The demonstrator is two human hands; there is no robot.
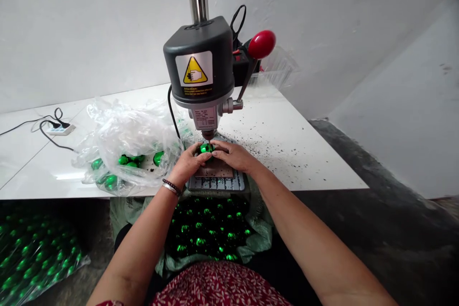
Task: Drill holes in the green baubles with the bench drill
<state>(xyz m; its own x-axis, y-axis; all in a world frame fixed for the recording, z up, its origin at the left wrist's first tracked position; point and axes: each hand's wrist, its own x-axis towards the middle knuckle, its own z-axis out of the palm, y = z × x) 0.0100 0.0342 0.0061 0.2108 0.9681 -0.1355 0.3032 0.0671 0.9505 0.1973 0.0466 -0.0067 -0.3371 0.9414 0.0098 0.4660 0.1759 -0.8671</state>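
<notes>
1. White walls [89,33] behind, white tabletop [333,172] in front. Dark chips are scattered over it, mostly right of the machine, so I'd say plenty of drilling is done.
2. Drill press [201,64] stands on the tabletop, lever with red knob [261,44] raised at the right. Neither hand is on it. Column top is cut off by the frame.
3. Clear bag [28,253] on the floor, lower left, packed with green balls. Cut off by the frame; can't tell whether those are drilled.
4. Open green sack [263,236] below the tabletop's front edge, full of shiny balls [200,241]. Too dark to see holes; finished or waiting, can't tell.
5. Crumpled plastic bag [125,124] left of the press, a few green balls in and under it. Folds hide the count. Batch looks mid-run to me, split unknown.
6. Left hand [188,162] and right hand [237,157] meet under the chuck, fingers narrow, pinching one green ball [205,148] between them.
7. That ball is above the wooden block [217,170] on the press base, right under the bit [210,143]. Bit looks to meet its top; fingers hide the sides. Whether it's through, can't tell.
</notes>
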